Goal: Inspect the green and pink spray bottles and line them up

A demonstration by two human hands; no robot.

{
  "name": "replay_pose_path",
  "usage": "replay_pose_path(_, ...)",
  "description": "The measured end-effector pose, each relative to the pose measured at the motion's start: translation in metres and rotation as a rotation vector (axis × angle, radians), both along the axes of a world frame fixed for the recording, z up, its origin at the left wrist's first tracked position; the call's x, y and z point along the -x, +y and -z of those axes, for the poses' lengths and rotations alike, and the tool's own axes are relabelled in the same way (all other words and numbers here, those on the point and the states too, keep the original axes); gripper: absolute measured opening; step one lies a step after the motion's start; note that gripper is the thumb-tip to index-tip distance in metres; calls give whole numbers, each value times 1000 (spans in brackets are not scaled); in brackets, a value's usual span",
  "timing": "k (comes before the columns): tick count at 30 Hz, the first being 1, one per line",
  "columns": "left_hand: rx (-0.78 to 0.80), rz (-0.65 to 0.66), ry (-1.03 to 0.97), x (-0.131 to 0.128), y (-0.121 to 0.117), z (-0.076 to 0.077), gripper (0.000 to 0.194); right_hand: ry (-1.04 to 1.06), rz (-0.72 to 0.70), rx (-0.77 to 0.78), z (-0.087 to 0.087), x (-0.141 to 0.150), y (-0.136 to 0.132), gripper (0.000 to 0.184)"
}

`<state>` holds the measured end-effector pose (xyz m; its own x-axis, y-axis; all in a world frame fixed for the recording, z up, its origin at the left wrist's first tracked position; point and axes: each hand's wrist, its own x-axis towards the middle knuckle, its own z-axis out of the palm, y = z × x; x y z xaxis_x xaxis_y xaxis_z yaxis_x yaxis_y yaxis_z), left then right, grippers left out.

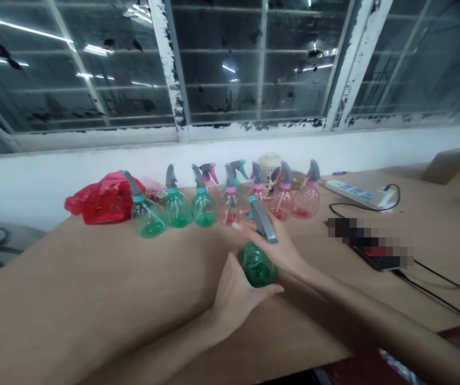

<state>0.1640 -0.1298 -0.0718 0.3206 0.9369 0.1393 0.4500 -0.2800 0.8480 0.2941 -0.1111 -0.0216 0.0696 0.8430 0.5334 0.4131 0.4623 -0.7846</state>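
Observation:
A green spray bottle (257, 264) with a grey trigger head is held above the wooden table (93, 278). My left hand (235, 297) cups its round body from below, fingers wrapped round it. My right hand (280, 246) grips the neck and trigger head from the right. Behind it, along the wall, stands a row of several spray bottles: green ones (177, 206) on the left, pink ones (294, 200) on the right.
A red plastic bag (101, 203) lies at the left end of the row. A paper cup (269, 166) stands behind the pink bottles. A white power strip (358, 193) and black cables (434, 289) lie to the right, beside a dark device. Windows run above.

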Motion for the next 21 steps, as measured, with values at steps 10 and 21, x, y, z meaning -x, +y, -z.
replay_pose_path(10,-32,-55,-62,11,20,6,90,47,15,-105,-1,17,32,18)
replay_pose_path(21,-50,-19,-172,20,31,-1,64,25,-74,-112,-2,24,51,17)
